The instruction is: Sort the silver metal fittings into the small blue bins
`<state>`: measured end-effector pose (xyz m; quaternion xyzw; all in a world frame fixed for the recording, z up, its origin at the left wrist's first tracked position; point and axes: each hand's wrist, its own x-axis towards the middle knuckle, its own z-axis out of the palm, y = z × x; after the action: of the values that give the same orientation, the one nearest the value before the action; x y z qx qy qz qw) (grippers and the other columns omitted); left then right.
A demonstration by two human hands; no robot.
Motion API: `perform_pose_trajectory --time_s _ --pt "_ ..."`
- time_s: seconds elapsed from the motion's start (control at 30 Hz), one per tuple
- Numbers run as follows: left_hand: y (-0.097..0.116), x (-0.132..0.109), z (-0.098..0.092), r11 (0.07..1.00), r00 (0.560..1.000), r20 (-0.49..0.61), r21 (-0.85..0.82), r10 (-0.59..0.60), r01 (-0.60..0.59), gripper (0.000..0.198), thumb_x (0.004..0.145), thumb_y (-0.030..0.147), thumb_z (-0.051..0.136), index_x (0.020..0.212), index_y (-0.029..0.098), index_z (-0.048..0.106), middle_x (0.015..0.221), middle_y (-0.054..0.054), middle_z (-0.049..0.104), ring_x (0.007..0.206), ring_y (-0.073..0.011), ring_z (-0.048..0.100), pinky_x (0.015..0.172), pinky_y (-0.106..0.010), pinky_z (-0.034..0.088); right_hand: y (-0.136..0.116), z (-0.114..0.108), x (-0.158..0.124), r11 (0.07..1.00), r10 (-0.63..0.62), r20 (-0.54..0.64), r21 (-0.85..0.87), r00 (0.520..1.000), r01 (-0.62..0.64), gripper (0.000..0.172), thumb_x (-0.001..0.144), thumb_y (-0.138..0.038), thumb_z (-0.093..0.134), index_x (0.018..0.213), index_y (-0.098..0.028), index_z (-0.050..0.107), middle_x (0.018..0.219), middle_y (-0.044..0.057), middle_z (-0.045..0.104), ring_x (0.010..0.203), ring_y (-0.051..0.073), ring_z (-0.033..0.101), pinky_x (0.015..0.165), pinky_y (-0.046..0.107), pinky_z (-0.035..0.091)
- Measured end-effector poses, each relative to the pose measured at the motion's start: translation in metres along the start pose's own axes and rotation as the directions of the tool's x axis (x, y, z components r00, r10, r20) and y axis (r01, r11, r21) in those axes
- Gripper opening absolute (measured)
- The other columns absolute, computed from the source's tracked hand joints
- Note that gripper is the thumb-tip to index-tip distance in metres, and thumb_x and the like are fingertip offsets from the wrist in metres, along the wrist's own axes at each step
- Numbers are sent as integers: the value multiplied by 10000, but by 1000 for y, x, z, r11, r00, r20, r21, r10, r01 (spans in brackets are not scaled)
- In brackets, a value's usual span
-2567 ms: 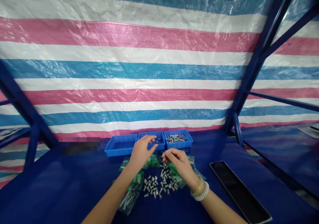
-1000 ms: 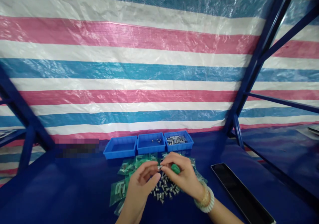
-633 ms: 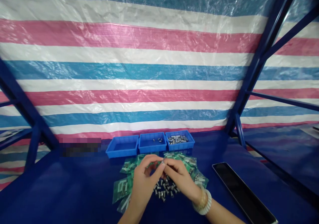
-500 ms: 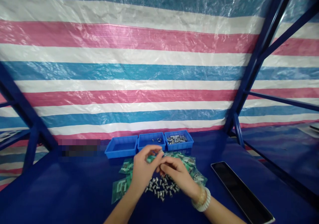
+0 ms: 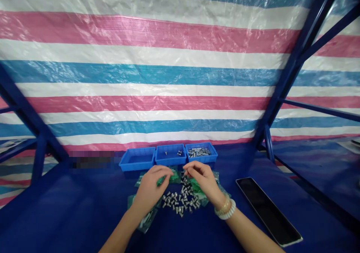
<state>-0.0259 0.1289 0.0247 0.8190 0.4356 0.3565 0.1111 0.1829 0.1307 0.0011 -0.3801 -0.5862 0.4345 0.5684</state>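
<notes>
**Close Work, Easy Scatter**

Fingers of the left hand [image 5: 152,189] and right hand [image 5: 201,178] curl inward; whether they grasp anything, I cannot tell. Beneath them lies the bolt pile [image 5: 180,202], green bags [image 5: 174,177] beside it, blue bins [image 5: 170,145] beyond it. A careless brush could scatter bolts.

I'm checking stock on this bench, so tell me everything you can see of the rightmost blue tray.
The rightmost blue tray is a shallow, open-topped rectangular bin of bright blue plastic. It sits on the dark blue table, last in a row of three, right beside the middle tray. Inside, a loose cluster of short silver metal pieces lies on its floor; their exact type is too small to tell. The right hand is just in front of it, apparently not touching.
</notes>
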Motion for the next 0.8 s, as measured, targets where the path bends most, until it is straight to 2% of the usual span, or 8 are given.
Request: perform_pose_trajectory --time_s 0.1,0.2,0.33,0.5,0.6,0.7,0.77,0.8 --pt "2 -34 -4 993 995 104 121 -3 -10 309 848 87 481 816 245 744 985 -51 743 924 -221 692 833 -339 540 -1 0 -1 1000 6 -3 -7 1000 -6 191 859 -338 620 842 -188 738 695 19 684 651 160 618 641 280 479" --pt "3 -51 -4 965 980 192 261 -47 -5 300 857 64 460 859 220 716 940 -70 724 909 -239 680 825 -362 543 0 2 -2 1000 16 1 -13 1000 -16 189 862 -331 615 842 -185 734 691 20 677 657 163 616 639 283 470" --pt "9 -56 5 917 935 315 399 -161 23 182 814 94 599 947 187 682 928 -87 719 945 -290 662 881 -428 531 2 3 -2 999 20 6 -25 1000 -20 185 866 -319 608 834 -180 726 690 22 674 652 162 610 637 284 462" --pt "9 -58 16 913 920 340 406 -194 42 222 857 45 510 931 169 679 912 -98 716 928 -281 666 907 -450 510 6 2 -1 998 9 10 -59 1000 -8 189 876 -315 598 840 -176 719 695 25 674 664 168 617 650 289 469" --pt "9 -58 12 956 948 251 265 -194 126 220 821 47 535 889 186 692 845 -69 707 838 -257 669 782 -374 534 5 2 -2 997 -7 4 -83 1000 7 195 889 -306 579 844 -171 712 693 25 671 659 168 618 645 287 471" --pt "13 -52 6 964 960 114 -55 -254 262 159 814 139 598 858 209 735 802 -40 708 698 -196 655 696 -301 527 1 6 -6 994 -30 -3 -107 1000 29 176 894 -280 572 856 -173 707 705 23 671 666 169 620 650 287 471" --pt "17 -46 6 861 923 39 -347 -383 371 93 794 230 674 821 214 762 792 -35 724 693 -178 656 677 -262 529 -4 11 -11 988 -72 5 -137 997 72 133 883 -242 585 887 -181 702 713 15 667 668 166 614 661 286 473" --pt "19 -43 8 757 883 17 -507 -469 412 80 764 268 725 798 212 771 788 -32 733 718 -174 663 684 -244 534 -6 14 -15 980 -116 24 -157 993 119 117 871 -217 596 920 -185 697 721 11 666 670 165 613 668 286 478"
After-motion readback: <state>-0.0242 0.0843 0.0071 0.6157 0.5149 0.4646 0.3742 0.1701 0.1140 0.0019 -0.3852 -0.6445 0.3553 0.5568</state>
